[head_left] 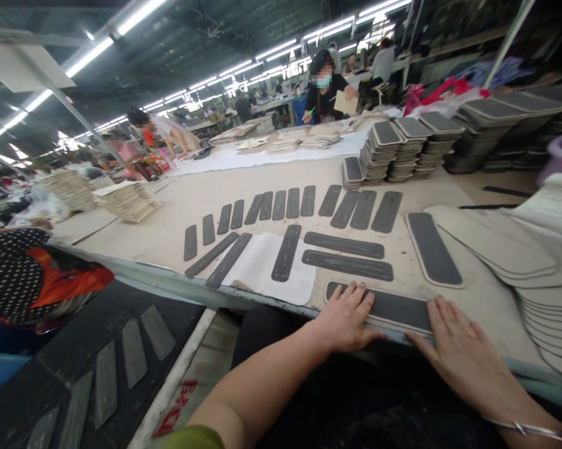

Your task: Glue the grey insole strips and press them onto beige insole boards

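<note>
At the near table edge lies a long dark grey panel on a beige backing piece (397,310), its long side along the edge. My left hand (348,318) rests flat on its left part, fingers stretched out and thumb toward the edge. Flat on its right end lies my right hand (463,343), fingers extended, a bangle on the wrist. Right of centre is another dark panel on a beige backing (434,249). Several loose dark strips, such as one upright strip (286,252) and one lying crosswise (348,265), are spread ahead of my left hand, some on a white sheet (250,274).
Fanned beige pieces (505,240) lie at the right. Stacks of finished-looking dark panels (383,153) stand at the back right, beige piles (126,201) at the far left. More strips (106,385) lie on a dark lower surface at left. A masked person (330,93) works across the table.
</note>
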Motion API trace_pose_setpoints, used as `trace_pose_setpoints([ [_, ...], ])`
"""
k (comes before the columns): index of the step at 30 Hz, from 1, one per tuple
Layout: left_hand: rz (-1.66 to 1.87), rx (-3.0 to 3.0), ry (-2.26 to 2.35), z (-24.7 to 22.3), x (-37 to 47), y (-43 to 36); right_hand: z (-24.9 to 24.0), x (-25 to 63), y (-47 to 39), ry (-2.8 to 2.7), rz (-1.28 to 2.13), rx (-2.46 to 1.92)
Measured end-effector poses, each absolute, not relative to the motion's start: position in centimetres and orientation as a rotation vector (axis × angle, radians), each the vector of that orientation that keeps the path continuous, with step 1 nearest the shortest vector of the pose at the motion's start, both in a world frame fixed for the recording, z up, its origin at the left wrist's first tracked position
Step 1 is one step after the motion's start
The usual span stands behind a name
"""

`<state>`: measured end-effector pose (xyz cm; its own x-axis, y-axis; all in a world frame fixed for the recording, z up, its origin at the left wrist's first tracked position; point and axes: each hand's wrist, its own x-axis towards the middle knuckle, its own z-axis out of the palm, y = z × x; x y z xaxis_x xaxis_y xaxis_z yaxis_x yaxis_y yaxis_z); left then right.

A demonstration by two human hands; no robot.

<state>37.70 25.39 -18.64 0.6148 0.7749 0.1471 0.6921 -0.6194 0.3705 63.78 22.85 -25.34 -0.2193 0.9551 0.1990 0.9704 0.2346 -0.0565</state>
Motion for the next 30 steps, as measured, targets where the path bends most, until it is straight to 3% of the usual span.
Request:
trace_pose_setpoints([
  [8,0.28,2.467,1.13,-19.0,37.2,26.5,-25.5,63.8,23.4,-2.282,-0.152,-1.781],
  [13,0.541,2.247,1.489,-19.5,35.6,28.4,-23.6,64.5,24.8,-2.103,0.021,-1.898],
  [22,0.361,2.159,1.743,-17.9,34.8,29.8,-21.0,65.2,25.5,-1.944,0.295,-2.022],
  [26,0.548,1.965,1.664,-18.3,34.9,30.3,-19.9,65.0,25.5,-1.756,0.438,-2.027],
  [30,0.973,1.381,1.388,-18.5,35.0,30.5,-18.6,65.1,25.4,-1.479,0.631,-2.018],
])
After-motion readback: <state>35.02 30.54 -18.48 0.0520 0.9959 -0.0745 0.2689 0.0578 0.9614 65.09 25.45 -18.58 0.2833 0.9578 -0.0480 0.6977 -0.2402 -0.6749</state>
